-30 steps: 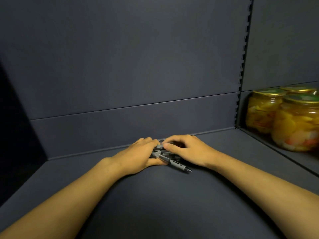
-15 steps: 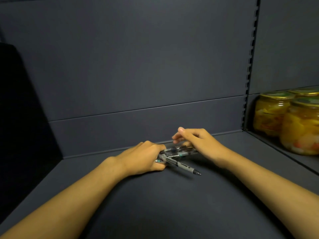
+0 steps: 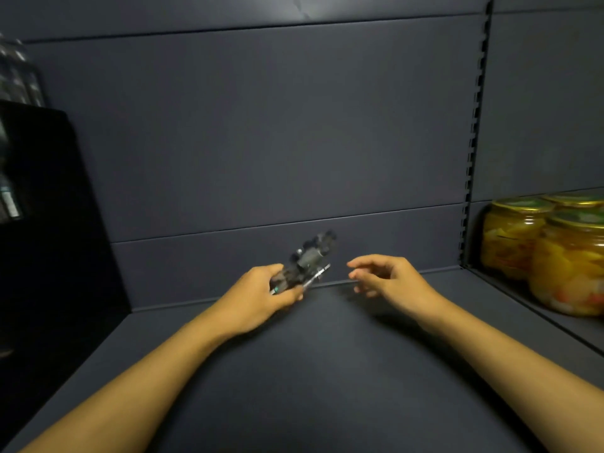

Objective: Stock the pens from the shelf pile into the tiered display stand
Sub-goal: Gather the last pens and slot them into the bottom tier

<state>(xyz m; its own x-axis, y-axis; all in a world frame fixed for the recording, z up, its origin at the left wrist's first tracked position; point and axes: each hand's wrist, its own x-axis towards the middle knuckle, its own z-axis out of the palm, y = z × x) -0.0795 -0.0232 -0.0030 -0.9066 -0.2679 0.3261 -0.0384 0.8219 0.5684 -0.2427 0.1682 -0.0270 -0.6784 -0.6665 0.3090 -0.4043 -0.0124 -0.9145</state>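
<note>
My left hand (image 3: 261, 297) grips a bundle of several dark grey pens (image 3: 307, 261), lifted off the dark shelf floor (image 3: 327, 371) and pointing up to the right, blurred by motion. My right hand (image 3: 389, 277) hovers just right of the bundle, fingers loosely bent, holding nothing. At the far left stands a black display stand (image 3: 49, 223), mostly in shadow, with pale pen-like items (image 3: 9, 197) showing at its left edge.
Glass jars of yellow preserved fruit with gold lids (image 3: 555, 250) stand on the neighbouring shelf at the right, beyond a slotted upright (image 3: 474, 142). The grey back panel (image 3: 261, 125) rises close behind the hands.
The pens were lying on the shelf under both hands. My left hand has lifted the bundle up, my right hand has let go and drawn right, and the view has shifted left.
</note>
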